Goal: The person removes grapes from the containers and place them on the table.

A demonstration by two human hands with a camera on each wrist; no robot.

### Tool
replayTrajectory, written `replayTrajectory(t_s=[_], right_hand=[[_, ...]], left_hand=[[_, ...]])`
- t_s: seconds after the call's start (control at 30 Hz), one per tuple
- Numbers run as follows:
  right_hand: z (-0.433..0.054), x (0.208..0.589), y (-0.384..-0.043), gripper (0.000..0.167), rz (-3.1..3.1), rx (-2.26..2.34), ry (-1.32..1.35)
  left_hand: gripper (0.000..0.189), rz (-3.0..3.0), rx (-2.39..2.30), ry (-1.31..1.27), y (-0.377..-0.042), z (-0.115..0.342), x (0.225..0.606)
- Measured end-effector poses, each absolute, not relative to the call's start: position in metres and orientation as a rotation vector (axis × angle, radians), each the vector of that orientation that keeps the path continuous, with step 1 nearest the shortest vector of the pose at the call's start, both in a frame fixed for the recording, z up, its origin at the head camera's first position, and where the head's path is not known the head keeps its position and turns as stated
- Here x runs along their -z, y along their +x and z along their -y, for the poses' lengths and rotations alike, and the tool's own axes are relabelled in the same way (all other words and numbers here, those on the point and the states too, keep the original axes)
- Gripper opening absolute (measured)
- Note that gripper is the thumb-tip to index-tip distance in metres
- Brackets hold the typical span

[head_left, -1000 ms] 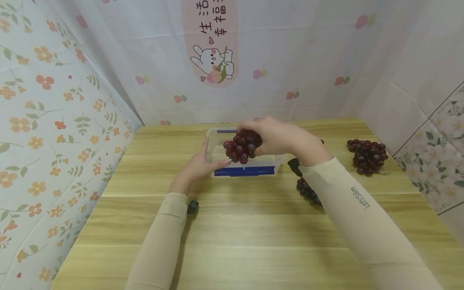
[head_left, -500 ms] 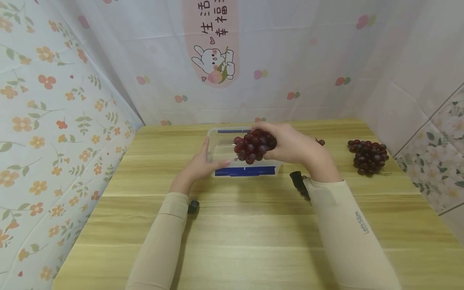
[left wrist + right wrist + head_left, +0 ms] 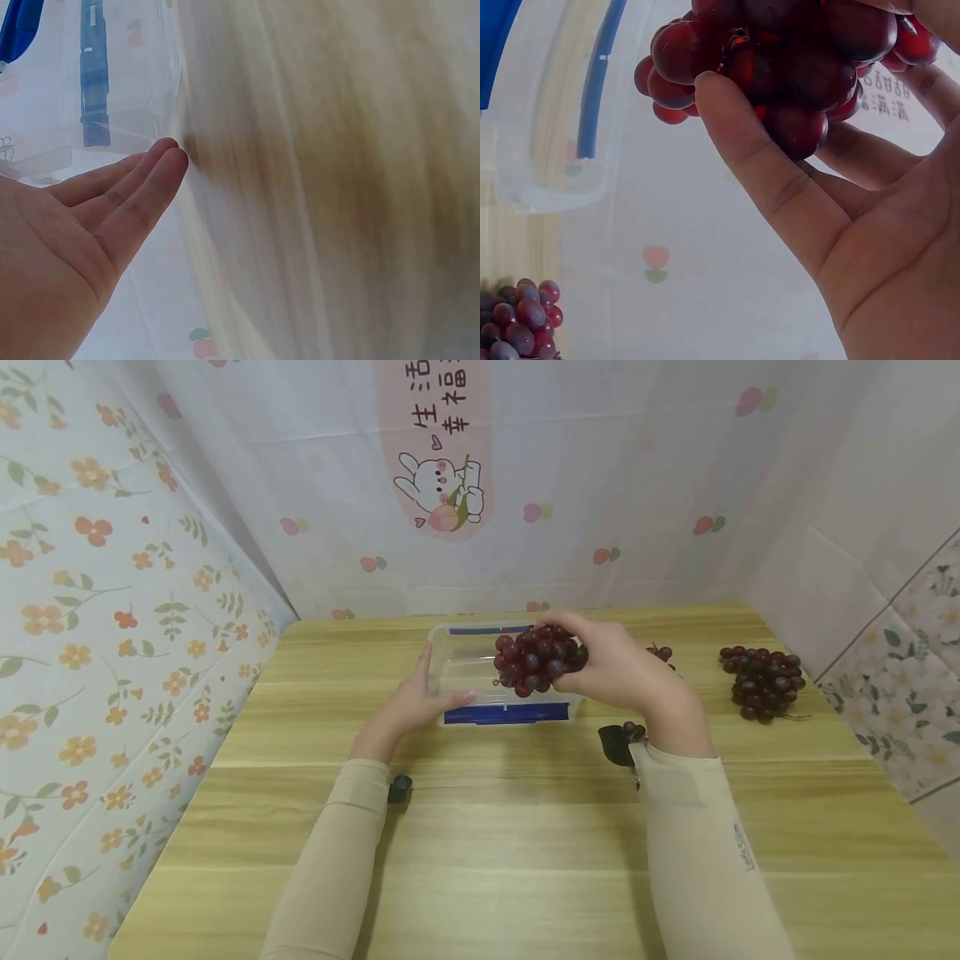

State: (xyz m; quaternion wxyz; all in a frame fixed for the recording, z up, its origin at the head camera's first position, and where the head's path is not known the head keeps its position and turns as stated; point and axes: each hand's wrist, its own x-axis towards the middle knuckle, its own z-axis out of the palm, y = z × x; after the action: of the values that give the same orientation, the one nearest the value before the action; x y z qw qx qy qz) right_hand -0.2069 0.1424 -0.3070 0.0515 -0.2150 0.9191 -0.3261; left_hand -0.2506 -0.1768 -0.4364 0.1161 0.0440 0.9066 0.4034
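Note:
My right hand [image 3: 611,664] grips a bunch of dark red grapes [image 3: 536,660], held above the right part of a clear plastic box [image 3: 468,672] with blue clips. In the right wrist view, fingers and thumb curl round the grapes [image 3: 780,75]. My left hand [image 3: 412,702] lies along the box's left side, its thumb over the near left corner. Straight fingers [image 3: 142,202] show beside the box wall [image 3: 135,75] in the left wrist view. No grapes are visible inside the box.
Another bunch of grapes [image 3: 763,683] lies at the table's right side. More grapes [image 3: 660,653] and a dark leaf [image 3: 617,745] are partly hidden by the right arm. A small black object [image 3: 400,788] sits beside the left sleeve. A printed curtain [image 3: 600,485] hangs behind the wooden table [image 3: 480,843].
My right hand has moved to the right over the box, carrying the bunch of grapes. The left hand and the box stay in place.

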Motion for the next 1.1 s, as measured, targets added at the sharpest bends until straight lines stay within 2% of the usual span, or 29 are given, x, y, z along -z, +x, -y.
replayTrajectory(t_s=[0.57,1.1], right_hand=[[-0.176,0.31,-0.188,0.084,-2.891,0.924,-0.528],[-0.235,0.323,-0.166,0.085,-2.952,0.761,-0.352]], left_hand=[[0.136,-2.668,-1.15,0.144,-0.25,0.177,0.435],[0.138,-2.655,-1.152,0.14,-0.248,0.177,0.435]])
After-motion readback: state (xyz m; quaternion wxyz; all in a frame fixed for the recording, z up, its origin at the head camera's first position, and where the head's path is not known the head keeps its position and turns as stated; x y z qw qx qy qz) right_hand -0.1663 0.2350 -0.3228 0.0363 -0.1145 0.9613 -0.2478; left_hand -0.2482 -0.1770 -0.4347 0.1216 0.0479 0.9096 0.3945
